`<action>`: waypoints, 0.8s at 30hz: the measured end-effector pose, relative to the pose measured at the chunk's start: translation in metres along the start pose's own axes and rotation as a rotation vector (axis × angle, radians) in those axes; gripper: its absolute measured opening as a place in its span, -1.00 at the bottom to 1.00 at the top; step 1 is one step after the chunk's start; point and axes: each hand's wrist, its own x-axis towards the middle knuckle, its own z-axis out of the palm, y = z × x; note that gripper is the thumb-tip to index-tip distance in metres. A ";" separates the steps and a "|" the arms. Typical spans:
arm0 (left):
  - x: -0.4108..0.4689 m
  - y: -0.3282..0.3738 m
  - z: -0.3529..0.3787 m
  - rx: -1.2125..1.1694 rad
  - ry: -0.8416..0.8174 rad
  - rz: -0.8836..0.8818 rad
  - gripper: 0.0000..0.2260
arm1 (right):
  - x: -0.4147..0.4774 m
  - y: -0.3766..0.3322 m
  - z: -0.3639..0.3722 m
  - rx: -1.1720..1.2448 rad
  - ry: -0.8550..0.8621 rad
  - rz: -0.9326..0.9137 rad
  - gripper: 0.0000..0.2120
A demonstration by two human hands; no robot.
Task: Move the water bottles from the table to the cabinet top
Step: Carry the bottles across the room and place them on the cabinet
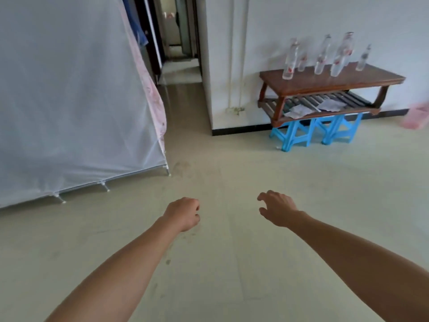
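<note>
Several clear water bottles (323,57) with red labels stand upright on a brown wooden table (371,77) against the white wall at the upper right. The table rests on two blue plastic stools (293,135). Both my arms reach forward over the bare floor, far short of the table. My left hand (183,213) hangs with its fingers loosely curled and holds nothing. My right hand (277,209) is also empty, its fingers spread and slightly bent. No cabinet top shows in this view.
A large white fabric-covered frame (69,101) on small feet fills the left side. A doorway (178,43) opens to a corridor between it and the wall. Papers (299,110) lie on the table's slatted lower shelf. Something pink (416,117) sits at the right edge.
</note>
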 end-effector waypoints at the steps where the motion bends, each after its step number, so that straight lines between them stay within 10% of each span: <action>1: 0.028 0.011 -0.005 0.007 -0.001 0.033 -0.73 | 0.013 0.019 -0.002 0.007 0.001 0.034 -0.61; 24: 0.606 0.139 -0.176 0.041 0.014 0.162 -0.71 | 0.495 0.307 -0.169 0.031 0.181 0.175 -0.60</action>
